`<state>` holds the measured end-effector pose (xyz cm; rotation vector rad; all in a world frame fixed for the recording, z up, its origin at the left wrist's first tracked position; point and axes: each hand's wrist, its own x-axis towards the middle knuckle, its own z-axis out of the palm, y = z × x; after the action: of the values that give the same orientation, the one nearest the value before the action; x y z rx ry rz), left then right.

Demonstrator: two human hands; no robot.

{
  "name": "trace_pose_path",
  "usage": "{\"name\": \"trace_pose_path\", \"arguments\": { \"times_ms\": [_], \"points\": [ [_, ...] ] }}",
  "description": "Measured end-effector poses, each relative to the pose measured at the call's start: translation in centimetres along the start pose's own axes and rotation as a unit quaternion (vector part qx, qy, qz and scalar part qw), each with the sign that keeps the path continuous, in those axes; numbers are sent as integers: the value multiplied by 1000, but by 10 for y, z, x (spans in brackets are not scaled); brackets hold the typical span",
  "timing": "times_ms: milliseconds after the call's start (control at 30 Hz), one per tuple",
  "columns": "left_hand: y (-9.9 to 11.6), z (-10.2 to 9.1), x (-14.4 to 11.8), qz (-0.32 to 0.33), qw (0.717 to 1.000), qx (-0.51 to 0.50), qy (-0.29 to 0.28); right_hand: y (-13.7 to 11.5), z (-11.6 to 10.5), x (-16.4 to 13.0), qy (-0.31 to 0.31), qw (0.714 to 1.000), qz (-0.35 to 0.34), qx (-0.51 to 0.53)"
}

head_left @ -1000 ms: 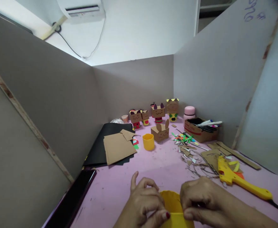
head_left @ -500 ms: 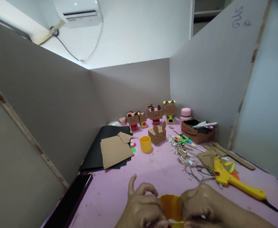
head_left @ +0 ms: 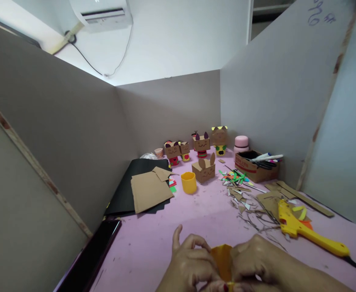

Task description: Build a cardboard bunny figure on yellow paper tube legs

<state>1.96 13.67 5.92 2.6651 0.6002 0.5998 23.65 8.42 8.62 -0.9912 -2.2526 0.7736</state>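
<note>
A yellow paper ring (head_left: 222, 259) is held at the bottom edge of the view, between both hands. My left hand (head_left: 193, 263) grips its left side, with the little finger raised. My right hand (head_left: 254, 259) pinches the ring's right side, fingers curled in. The fingertips of both hands come close together at the near side, where the lower part of the ring is hidden. Beyond the hands stands another yellow paper cup shape (head_left: 189, 183), beside a cardboard box head with ears and a drawn face (head_left: 204, 171).
A yellow glue gun (head_left: 308, 233) lies at right near paper scraps (head_left: 241, 194). Behind them are a cardboard box of pens and scissors (head_left: 255, 172) and a pink bottle (head_left: 241, 142). Cardboard sheets (head_left: 150, 191) lie on black paper at left, near a phone (head_left: 93, 255). Finished-looking figures (head_left: 201, 145) stand at back.
The yellow ring looks narrower and more pinched between my hands, its far edge now peaked. The view has shifted slightly; the things on the table stay in place.
</note>
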Motion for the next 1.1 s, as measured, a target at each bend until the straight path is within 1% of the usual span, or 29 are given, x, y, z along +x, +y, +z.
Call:
{"name": "trace_pose_path", "arguments": {
  "times_ms": [67,100,200,300,367,433,467,500,533,600,633,667,700,733,767,800,833,867,933,967,1033,1100],
  "points": [
    [2,1,0,-47,997,-51,-24,-3,-5,0,-12,999,4,35],
    [4,1,0,-63,995,-70,-22,-4,-6,1,-17,998,4,56],
    [13,-2,1,-81,990,-119,-3,-1,-7,2,-31,994,18,100],
    [24,-16,0,-111,975,-193,-11,8,-4,2,-39,990,48,123],
    [29,-29,0,-128,965,-227,-33,12,-3,2,-36,988,50,139],
    [31,-38,0,-137,965,-217,-61,13,-5,2,-37,989,45,137],
    [30,-38,0,-140,968,-196,-70,12,-6,2,-39,990,47,129],
    [28,-35,1,-143,972,-172,-77,9,-6,2,-38,991,50,115],
    [24,-29,0,-139,977,-146,-70,6,-7,2,-30,993,53,98],
    [13,-9,-1,-102,989,-101,-23,1,-3,2,-10,997,53,59],
    [7,2,-1,-53,994,-79,48,-1,0,3,3,998,47,40],
    [3,11,-2,-7,991,-57,122,-1,5,4,14,999,40,22],
    [0,18,-3,20,982,-41,184,1,10,5,20,999,35,7],
    [-1,21,-4,23,977,-25,213,4,15,6,20,999,30,-5],
    [1,20,-4,3,978,-16,209,8,20,7,17,999,26,-17],
    [4,16,-4,-15,990,-13,140,11,24,9,15,999,25,-30],
    [8,10,-3,-46,998,-12,48,15,28,10,8,999,26,-46],
    [13,3,-3,-68,998,-16,0,18,31,11,2,998,29,-64],
    [20,-10,-1,-110,993,-26,-32,20,34,11,-7,995,31,-98],
    [23,-14,-1,-121,992,-29,-25,20,33,10,-7,993,30,-114],
    [25,-18,1,-122,992,-30,-26,15,30,8,8,990,20,-142],
    [26,-20,2,-123,991,-35,-49,9,24,5,23,988,9,-150]
  ]
}}
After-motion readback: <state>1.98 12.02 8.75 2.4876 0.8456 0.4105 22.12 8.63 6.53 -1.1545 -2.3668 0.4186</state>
